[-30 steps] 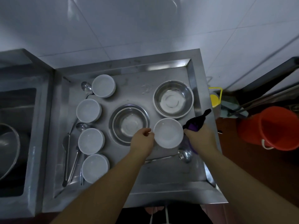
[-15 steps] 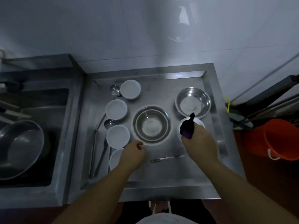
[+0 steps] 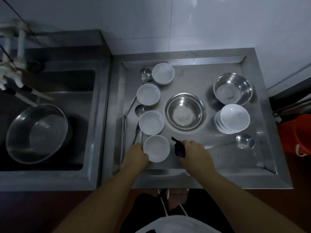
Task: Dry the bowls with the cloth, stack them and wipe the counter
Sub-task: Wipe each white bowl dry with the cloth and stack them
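from the head view, the steel bench (image 3: 218,157) is a shallow tray-like top with a raised rim, set against a white tiled wall. the left hand (image 3: 137,154) grasps the near-left rim of a white bowl (image 3: 156,148) that sits close to the bench's front edge, toward its left side. just to the right of that bowl, the right hand (image 3: 193,151) is clenched around a dark purple cloth (image 3: 178,148), a corner of which sticks up past the knuckles; the cloth is beside the bowl, and i cannot tell whether it touches it.

up the left side of the bench runs a line of three more white bowls: one (image 3: 151,122) just behind the held bowl, one (image 3: 148,94) further back, and one (image 3: 163,73) near the back edge. spoons and ladles (image 3: 145,74) lie along the left rim beside them. in the middle of the bench sits a steel bowl (image 3: 185,111), and a second steel bowl (image 3: 233,88) sits toward the back-right corner. near the right edge stands a stack of white bowls (image 3: 233,118), with a ladle (image 3: 244,141) lying in front of it, its handle pointing left toward the right hand.

left of the bench is a sink (image 3: 50,174) holding a large steel basin (image 3: 37,132). an orange bucket (image 3: 296,132) shows on the floor at the far right.
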The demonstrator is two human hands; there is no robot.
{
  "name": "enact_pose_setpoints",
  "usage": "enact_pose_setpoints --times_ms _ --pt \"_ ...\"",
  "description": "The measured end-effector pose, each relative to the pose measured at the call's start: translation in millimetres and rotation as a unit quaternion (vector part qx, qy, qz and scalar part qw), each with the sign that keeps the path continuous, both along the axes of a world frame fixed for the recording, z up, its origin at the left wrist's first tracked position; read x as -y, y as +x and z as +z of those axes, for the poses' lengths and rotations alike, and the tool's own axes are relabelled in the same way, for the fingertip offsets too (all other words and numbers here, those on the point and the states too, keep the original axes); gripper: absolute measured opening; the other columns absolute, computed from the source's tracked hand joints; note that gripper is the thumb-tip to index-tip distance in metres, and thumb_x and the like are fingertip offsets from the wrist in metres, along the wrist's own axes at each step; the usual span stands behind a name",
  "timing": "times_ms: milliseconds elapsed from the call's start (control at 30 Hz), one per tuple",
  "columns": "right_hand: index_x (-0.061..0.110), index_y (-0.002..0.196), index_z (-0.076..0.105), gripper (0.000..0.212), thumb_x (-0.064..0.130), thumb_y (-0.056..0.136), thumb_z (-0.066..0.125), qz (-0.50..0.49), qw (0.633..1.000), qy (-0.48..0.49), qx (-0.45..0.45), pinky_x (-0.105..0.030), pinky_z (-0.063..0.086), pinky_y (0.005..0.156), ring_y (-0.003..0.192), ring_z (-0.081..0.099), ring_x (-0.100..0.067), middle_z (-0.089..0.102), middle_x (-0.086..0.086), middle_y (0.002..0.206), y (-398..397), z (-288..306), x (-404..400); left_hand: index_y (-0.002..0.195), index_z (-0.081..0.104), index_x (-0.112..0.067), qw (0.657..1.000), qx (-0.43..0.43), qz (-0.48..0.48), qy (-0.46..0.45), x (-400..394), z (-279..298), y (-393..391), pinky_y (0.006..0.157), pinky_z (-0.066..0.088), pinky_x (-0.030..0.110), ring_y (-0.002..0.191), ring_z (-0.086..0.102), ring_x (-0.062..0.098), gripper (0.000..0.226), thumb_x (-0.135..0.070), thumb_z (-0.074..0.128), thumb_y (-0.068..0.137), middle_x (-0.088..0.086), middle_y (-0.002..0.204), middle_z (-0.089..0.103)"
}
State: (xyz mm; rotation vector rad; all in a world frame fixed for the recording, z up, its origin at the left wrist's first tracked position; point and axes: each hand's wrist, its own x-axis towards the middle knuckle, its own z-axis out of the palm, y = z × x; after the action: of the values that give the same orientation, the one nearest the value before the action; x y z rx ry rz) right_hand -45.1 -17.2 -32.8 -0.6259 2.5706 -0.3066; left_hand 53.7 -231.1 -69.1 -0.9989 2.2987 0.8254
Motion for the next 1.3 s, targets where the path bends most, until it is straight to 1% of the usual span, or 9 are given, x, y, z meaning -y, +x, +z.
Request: enact_pose_setpoints --times_ms 267,367,533,633,833,933,1067,1200,1300 --pt "0.020 0.112 0.061 0.026 0.037 0.092 0.061 -0.024 0.999 -0.006 0.032 -0.039 0.049 0.068 0.093 0.061 -0.028 0.063 -0.002 0.098 10 -6 14 0.121 0.062 -0.007 0.997 0.000 0.073 0.025 -1 -28 -11 0.072 0.047 0.034 0.087 0.058 0.026 0.027 -0.016 0.060 0.095 0.016 0.115 0.070" --pt "0.021 0.114 0.061 0.028 0.034 0.089 0.063 -0.042 0.998 -0.009 0.042 -0.039 0.048 0.067 0.091 0.062 -0.029 0.060 0.000 0.094 7 -5 15 0.124 0.067 -0.007 0.994 0.008 0.103 0.038 -1 -29 -15 0.075 0.056 0.037 0.095 0.066 0.030 0.031 -0.010 0.060 0.094 0.016 0.117 0.072" --pt "0.028 0.094 0.054 0.015 0.039 0.091 0.064 -0.075 0.995 -0.036 0.055 -0.036 0.042 0.058 0.075 0.057 -0.021 0.049 0.010 0.081 1 -1 10 0.118 0.073 -0.006 0.993 0.017 0.096 0.058 -4 -26 -15 0.063 0.047 0.029 0.085 0.063 0.026 0.030 -0.010 0.063 0.089 0.014 0.107 0.074" --pt "0.028 0.092 0.052 0.016 0.040 0.091 0.063 -0.087 0.994 -0.042 0.055 -0.036 0.043 0.059 0.075 0.055 -0.021 0.053 0.007 0.084 -1 1 4 0.119 0.071 -0.007 0.991 0.022 0.116 0.058 -8 -28 -15 0.057 0.043 0.027 0.085 0.060 0.025 0.029 -0.010 0.062 0.091 0.013 0.106 0.072" --pt "0.024 0.101 0.060 0.019 0.037 0.088 0.065 -0.116 0.990 -0.052 0.063 -0.038 0.051 0.063 0.076 0.059 -0.021 0.060 0.004 0.088 -1 3 -9 0.123 0.063 -0.003 0.982 0.017 0.172 0.082 -20 -30 -13 0.075 0.052 0.036 0.099 0.066 0.033 0.035 -0.015 0.067 0.090 0.019 0.118 0.070" --pt "0.025 0.103 0.064 0.020 0.040 0.091 0.067 -0.135 0.982 -0.091 0.092 -0.034 0.049 0.061 0.076 0.063 -0.017 0.066 0.003 0.088 -1 6 -11 0.120 0.056 -0.006 0.961 -0.007 0.244 0.133 -24 -22 -11 0.088 0.061 0.049 0.104 0.066 0.037 0.037 -0.019 0.070 0.088 0.017 0.118 0.064" --pt "0.036 0.110 0.066 0.026 0.050 0.088 0.069 -0.134 0.967 -0.169 0.135 -0.026 0.044 0.060 0.073 0.065 -0.007 0.069 0.011 0.086 -4 24 -4 0.115 0.055 -0.011 0.934 -0.023 0.290 0.208 -24 -4 -4 0.084 0.065 0.054 0.098 0.067 0.032 0.031 -0.017 0.070 0.089 0.014 0.114 0.062" --pt "0.049 0.115 0.057 0.041 0.067 0.079 0.065 -0.136 0.949 -0.250 0.134 -0.012 0.044 0.067 0.087 0.064 0.008 0.068 0.024 0.096 -5 58 8 0.117 0.067 -0.008 0.864 -0.053 0.349 0.358 -22 30 -3 0.080 0.066 0.051 0.100 0.072 0.034 0.026 -0.010 0.066 0.091 0.021 0.117 0.069" --pt "0.047 0.121 0.056 0.047 0.069 0.081 0.064 -0.111 0.941 -0.300 0.113 -0.009 0.046 0.073 0.098 0.061 0.012 0.068 0.026 0.104 -7 85 20 0.116 0.072 -0.005 0.814 -0.103 0.372 0.434 -18 63 -6 0.091 0.063 0.055 0.107 0.073 0.038 0.023 -0.009 0.065 0.094 0.024 0.119 0.073"
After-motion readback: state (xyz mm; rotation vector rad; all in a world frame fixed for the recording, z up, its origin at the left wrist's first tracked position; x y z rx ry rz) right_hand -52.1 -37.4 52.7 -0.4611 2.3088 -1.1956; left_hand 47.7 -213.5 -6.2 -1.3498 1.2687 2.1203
